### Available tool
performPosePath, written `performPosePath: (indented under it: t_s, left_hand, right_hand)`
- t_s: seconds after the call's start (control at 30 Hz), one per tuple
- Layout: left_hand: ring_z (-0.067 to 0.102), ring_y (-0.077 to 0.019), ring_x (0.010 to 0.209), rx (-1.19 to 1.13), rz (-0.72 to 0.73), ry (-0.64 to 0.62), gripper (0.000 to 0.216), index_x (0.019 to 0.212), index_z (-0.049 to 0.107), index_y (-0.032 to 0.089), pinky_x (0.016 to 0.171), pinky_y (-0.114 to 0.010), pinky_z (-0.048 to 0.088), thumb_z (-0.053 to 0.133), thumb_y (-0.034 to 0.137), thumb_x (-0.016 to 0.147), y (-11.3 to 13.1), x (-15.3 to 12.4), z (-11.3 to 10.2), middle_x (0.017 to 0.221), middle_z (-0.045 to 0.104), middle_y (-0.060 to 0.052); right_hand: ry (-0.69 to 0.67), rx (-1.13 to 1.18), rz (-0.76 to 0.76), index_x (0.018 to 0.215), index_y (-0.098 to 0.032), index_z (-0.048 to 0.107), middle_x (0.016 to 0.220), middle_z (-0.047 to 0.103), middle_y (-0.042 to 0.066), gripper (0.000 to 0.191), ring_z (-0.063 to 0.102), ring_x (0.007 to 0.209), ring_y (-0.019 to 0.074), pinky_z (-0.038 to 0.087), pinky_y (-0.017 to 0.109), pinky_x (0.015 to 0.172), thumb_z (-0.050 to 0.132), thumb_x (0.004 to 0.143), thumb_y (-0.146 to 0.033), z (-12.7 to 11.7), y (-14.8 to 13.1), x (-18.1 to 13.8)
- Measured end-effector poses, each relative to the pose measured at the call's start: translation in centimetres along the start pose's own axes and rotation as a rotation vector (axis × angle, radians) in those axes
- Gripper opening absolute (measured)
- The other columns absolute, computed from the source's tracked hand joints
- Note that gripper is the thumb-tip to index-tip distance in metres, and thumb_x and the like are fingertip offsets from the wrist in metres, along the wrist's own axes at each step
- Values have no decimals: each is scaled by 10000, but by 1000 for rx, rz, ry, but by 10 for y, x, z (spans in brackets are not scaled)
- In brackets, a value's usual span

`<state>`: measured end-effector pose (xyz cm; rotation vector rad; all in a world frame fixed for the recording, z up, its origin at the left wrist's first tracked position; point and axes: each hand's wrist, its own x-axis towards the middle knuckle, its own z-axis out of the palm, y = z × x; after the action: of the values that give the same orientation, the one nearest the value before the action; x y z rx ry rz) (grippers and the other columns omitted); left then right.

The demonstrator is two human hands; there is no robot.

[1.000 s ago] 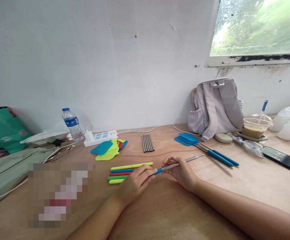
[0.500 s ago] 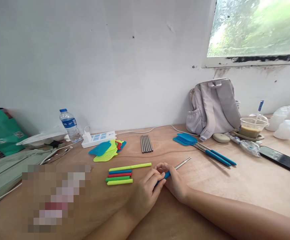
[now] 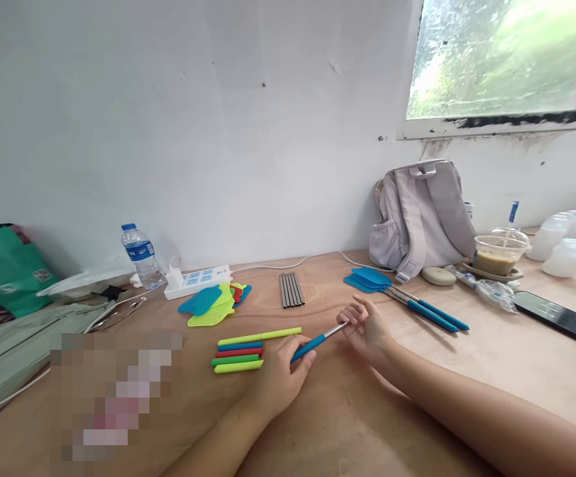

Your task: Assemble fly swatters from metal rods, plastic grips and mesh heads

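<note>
My left hand (image 3: 281,377) pinches the blue grip of a short telescopic metal rod (image 3: 318,340) just above the wooden table (image 3: 417,397). My right hand (image 3: 367,328) closes its fingertips on the rod's bare metal end. Left of my hands lie several coloured grips (image 3: 241,349) in yellow-green, blue, red and green, side by side. Behind them sit a row of plain metal rods (image 3: 291,289) and a pile of mesh swatter heads (image 3: 213,301). Blue swatters with blue handles (image 3: 407,298) lie to the right.
A water bottle (image 3: 139,255) and a white power strip (image 3: 198,281) stand by the wall. A grey backpack (image 3: 424,215), a lidded drink cup (image 3: 497,255), white containers (image 3: 566,248) and a phone (image 3: 561,318) fill the right. Green fabric and a bag (image 3: 4,271) lie on the left.
Both hands first pushed together, collapsing the rod, then drew apart slightly. The rod now shows far less metal than one second ago. The view drifted a little.
</note>
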<state>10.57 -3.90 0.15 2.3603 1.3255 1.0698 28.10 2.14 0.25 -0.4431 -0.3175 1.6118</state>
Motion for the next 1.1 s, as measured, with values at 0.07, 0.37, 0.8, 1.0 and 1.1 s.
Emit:
performPosePath:
  t_s: [0.07, 0.37, 0.8, 1.0, 1.1]
  left_hand:
    - [622, -173, 795, 21, 17, -63, 161, 936, 587, 208, 698, -284, 502, 446, 235, 863, 3, -2, 2, 860, 661, -22]
    - [642, -175, 711, 183, 136, -90, 279, 1066, 548, 177, 631, -267, 530, 320, 205, 907, 18, -10, 14, 832, 636, -59]
    - [613, -147, 566, 493, 282, 5, 356, 1092, 533, 118, 507, -241, 508, 224, 215, 943, 21, -18, 28, 761, 636, -65]
    - [630, -197, 625, 593, 384, -47, 344, 1020, 562, 75, 495, -289, 507, 240, 152, 929, 29, -20, 24, 788, 645, -109]
    - [622, -192, 596, 572, 403, -14, 329, 1004, 565, 76, 485, -294, 505, 253, 144, 924, 28, -17, 21, 790, 649, -101]
  right_hand:
    - [12, 38, 12, 471, -210, 181, 336, 181, -106, 447, 170, 306, 48, 239, 200, 317, 568, 693, -208, -2, -4, 1]
    - [111, -50, -122, 519, -216, 172, 339, 132, -135, 423, 109, 274, 32, 134, 189, 261, 583, 619, -203, -5, 7, 1]
    - [171, -91, -55, 519, -218, 188, 334, 161, -135, 363, 93, 282, 20, 119, 176, 258, 541, 578, -156, -10, 26, -6]
    - [173, -84, 20, 513, -224, 214, 318, 180, -129, 346, 120, 279, 31, 138, 192, 266, 547, 594, -173, -9, 29, -13]
    - [161, -64, 50, 507, -224, 200, 317, 175, -124, 362, 132, 286, 36, 154, 192, 270, 546, 584, -149, -7, 25, -13]
